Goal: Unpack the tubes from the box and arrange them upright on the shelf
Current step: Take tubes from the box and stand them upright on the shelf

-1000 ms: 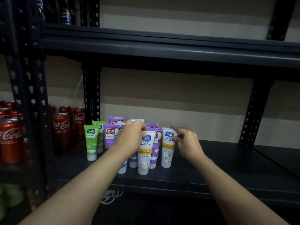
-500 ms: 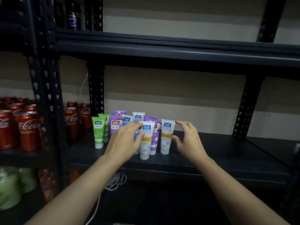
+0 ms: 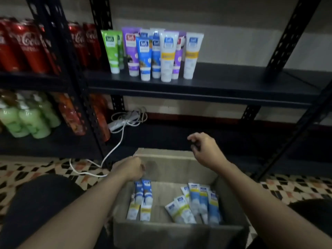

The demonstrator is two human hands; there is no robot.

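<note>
An open cardboard box (image 3: 172,169) stands on the floor below me. Inside it lie several tubes: a left group with two blue ones (image 3: 143,192) and a right group of blue and white-yellow ones (image 3: 199,203). My left hand (image 3: 130,169) reaches into the box with its fingers curled at the tops of the two blue tubes; its grip is hidden. My right hand (image 3: 204,150) hovers over the box's far rim, loosely curled and holding nothing. On the dark shelf (image 3: 233,81) several green, purple, blue and white-yellow tubes (image 3: 154,54) stand upright on their caps.
Red cola cans (image 3: 27,47) fill the neighbouring shelf on the left, with green bottles (image 3: 27,119) below them. A black upright post (image 3: 71,90) divides the two racks. A white power strip (image 3: 122,123) and its cable lie behind the box. My dark knees flank the box.
Both hands have left the tubes on the shelf and dropped to the box. My view has tilted down from the shelf to the floor.
</note>
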